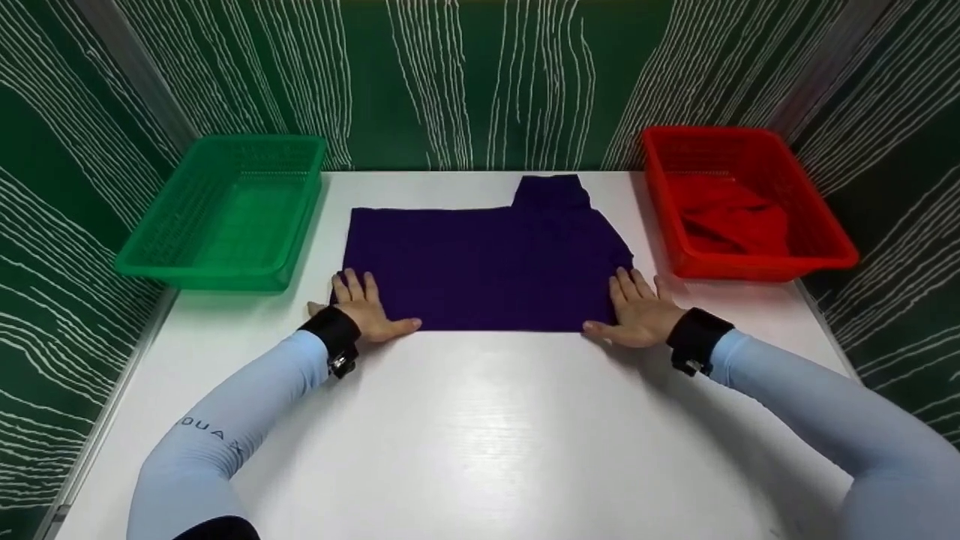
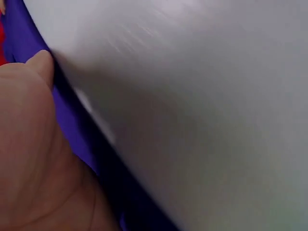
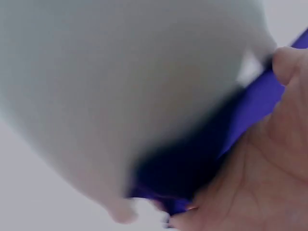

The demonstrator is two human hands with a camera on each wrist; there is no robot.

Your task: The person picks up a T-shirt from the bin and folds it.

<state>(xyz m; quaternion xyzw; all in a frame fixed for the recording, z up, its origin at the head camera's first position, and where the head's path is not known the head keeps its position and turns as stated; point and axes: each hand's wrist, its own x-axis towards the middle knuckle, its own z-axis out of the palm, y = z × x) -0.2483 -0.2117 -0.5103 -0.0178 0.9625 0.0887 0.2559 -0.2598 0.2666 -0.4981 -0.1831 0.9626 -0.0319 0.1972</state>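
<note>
A dark purple shirt (image 1: 480, 262) lies folded flat on the white table, a sleeve-like part sticking out at its far right. My left hand (image 1: 363, 306) rests on its near left corner, fingers straight and spread, thumb along the near edge. On the near right corner lies my right hand (image 1: 639, 311), also with straight fingers and the thumb pointing inward. The left wrist view shows the thumb (image 2: 42, 65) right at the cloth's edge. In the right wrist view, the palm (image 3: 260, 163) is beside the purple cloth, and the other fingers are mostly hidden.
A green plastic basket (image 1: 281, 255) stands at the back left of the white table (image 1: 480, 435). At the back right is a red basket (image 1: 750, 266) with red cloth (image 1: 742, 225) inside. Green walls with white streaks enclose the back and sides.
</note>
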